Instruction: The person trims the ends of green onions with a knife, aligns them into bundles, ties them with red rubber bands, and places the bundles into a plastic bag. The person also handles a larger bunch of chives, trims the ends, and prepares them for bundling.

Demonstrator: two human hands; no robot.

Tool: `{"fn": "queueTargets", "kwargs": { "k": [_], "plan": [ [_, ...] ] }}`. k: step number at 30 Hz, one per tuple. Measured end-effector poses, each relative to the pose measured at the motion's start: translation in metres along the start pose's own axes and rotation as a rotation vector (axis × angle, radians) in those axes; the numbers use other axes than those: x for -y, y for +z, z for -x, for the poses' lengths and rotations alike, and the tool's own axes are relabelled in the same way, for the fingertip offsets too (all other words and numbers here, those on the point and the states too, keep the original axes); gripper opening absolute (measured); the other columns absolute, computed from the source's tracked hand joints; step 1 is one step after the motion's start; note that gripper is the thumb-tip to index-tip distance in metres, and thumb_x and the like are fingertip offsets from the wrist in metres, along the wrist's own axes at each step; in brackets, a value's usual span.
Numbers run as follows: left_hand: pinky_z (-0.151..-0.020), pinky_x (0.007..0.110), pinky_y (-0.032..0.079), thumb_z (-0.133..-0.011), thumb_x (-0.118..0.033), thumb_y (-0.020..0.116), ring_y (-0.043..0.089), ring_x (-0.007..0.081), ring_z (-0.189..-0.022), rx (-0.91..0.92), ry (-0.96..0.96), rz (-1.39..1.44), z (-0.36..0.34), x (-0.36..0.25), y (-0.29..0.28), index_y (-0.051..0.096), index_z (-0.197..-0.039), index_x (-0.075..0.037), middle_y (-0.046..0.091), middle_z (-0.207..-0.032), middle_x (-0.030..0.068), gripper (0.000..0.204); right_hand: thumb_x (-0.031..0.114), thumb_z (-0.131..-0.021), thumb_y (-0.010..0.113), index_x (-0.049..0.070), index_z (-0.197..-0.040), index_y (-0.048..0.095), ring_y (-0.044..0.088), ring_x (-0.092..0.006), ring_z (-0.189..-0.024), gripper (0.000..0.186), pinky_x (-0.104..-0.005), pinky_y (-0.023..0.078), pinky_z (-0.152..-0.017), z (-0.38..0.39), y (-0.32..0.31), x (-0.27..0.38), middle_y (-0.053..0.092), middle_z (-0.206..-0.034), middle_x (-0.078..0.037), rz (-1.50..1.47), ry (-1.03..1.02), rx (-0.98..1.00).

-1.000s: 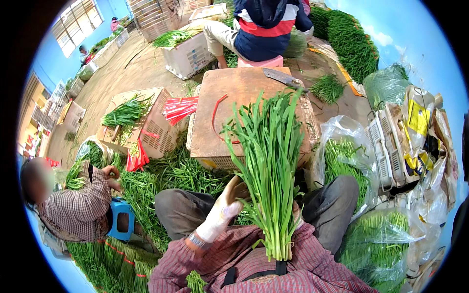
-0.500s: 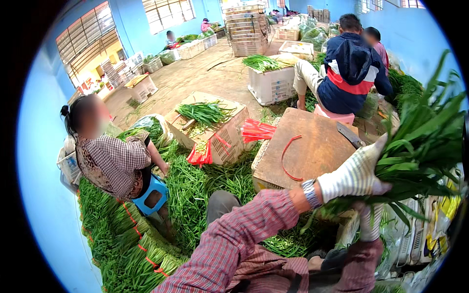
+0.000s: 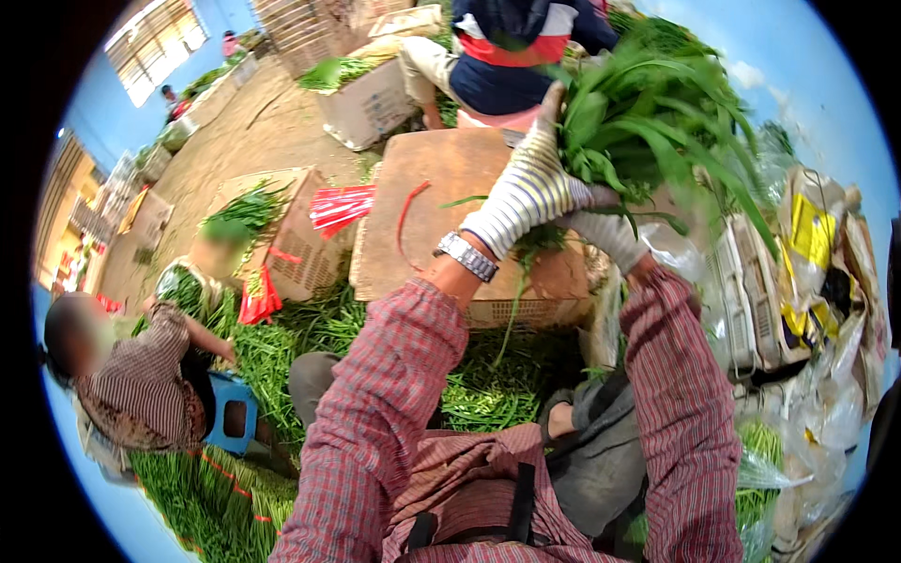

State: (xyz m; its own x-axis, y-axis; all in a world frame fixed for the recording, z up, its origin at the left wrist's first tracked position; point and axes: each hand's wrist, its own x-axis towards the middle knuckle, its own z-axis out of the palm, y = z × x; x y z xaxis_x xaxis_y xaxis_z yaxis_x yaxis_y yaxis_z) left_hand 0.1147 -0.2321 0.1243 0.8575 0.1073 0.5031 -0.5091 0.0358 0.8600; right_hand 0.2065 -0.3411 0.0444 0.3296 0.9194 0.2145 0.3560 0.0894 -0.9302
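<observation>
My left hand (image 3: 527,195), in a white striped knit glove, is closed round a thick bunch of long flat green leaves (image 3: 648,122). Below and to its right, my right hand (image 3: 605,235), gloved too, grips the lower part of the same bunch; leaves and the left hand partly hide its fingers. The leaf tips fan out to the far right, and a few loose strands hang down. Both hands are above the right side of a brown board (image 3: 436,174) lying on a crate. A curved red strip (image 3: 404,225) rests on that board.
Red strips (image 3: 338,208) stick out left of the board, near another crate with cut greens (image 3: 244,208). A person on a blue stool (image 3: 233,413) sits at left, another person (image 3: 511,66) ahead. Greens (image 3: 282,366) cover the floor; crates (image 3: 737,291) and plastic bags stand at right.
The view has swung right and down. My hands have come closer together and now hold the bunch above the board's right side. The red strip still lies on the board.
</observation>
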Motion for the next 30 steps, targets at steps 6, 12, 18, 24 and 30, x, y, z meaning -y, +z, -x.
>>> {"fn": "queueTargets", "kwargs": {
  "k": [6, 12, 18, 24, 30],
  "plan": [
    [-0.099, 0.03, 0.049, -0.074, 0.001, 0.078, 0.061, 0.0142, -0.11, 0.015, 0.237, -0.323, -0.03, -0.043, -0.001, 0.034, -0.146, -0.001, 0.063, -0.127, 0.0111, 0.084, 0.022, -0.078, 0.083, 0.004, -0.124, 0.062, 0.06, -0.016, -0.112, 0.054, -0.0317, 0.049, -0.098, 0.009, -0.022, 0.095, 0.066, -0.12, -0.008, 0.039, -0.04, -0.08],
    [-0.093, 0.031, 0.052, -0.076, -0.021, 0.08, 0.064, 0.0148, -0.102, 0.257, 0.207, -0.758, -0.037, -0.093, -0.028, 0.059, -0.126, -0.004, 0.068, -0.117, 0.0093, 0.057, 0.036, -0.097, 0.053, 0.03, -0.119, 0.069, 0.066, -0.02, -0.103, 0.029, -0.0315, 0.05, -0.094, -0.004, -0.049, 0.094, 0.07, -0.116, 0.0, 0.66, -0.382, -0.118],
    [-0.092, 0.034, 0.052, -0.086, -0.028, 0.068, 0.061, 0.0177, -0.105, 0.022, 0.275, -1.231, -0.003, -0.015, -0.037, 0.056, -0.127, -0.009, 0.062, -0.122, 0.0108, 0.047, 0.035, -0.093, 0.057, 0.018, -0.134, 0.054, 0.063, -0.0256, -0.101, 0.044, -0.0377, 0.051, -0.091, -0.011, 0.002, 0.058, 0.063, -0.121, -0.009, 0.864, -0.373, -0.399],
    [-0.092, 0.037, 0.051, -0.096, -0.034, 0.057, 0.058, 0.0206, -0.108, 0.158, 0.179, -1.316, -0.002, -0.018, -0.062, 0.053, -0.128, -0.013, 0.057, -0.127, 0.0123, 0.039, 0.024, -0.081, 0.078, 0.006, -0.138, 0.048, 0.049, -0.0316, -0.125, 0.067, -0.0417, 0.038, -0.11, -0.003, -0.021, 0.043, 0.054, -0.135, -0.017, 0.361, -0.168, -0.041],
    [-0.091, 0.034, 0.051, -0.097, -0.031, 0.056, 0.063, 0.0308, -0.101, -0.513, 1.091, -1.723, -0.026, 0.041, -0.105, 0.063, -0.116, -0.002, 0.063, -0.116, 0.0119, 0.036, 0.028, -0.073, 0.083, 0.002, -0.124, 0.053, 0.055, -0.0325, -0.112, 0.064, -0.0436, 0.044, -0.099, -0.004, -0.01, 0.078, 0.059, -0.117, -0.018, 0.846, -0.194, -0.375]
  ]
}}
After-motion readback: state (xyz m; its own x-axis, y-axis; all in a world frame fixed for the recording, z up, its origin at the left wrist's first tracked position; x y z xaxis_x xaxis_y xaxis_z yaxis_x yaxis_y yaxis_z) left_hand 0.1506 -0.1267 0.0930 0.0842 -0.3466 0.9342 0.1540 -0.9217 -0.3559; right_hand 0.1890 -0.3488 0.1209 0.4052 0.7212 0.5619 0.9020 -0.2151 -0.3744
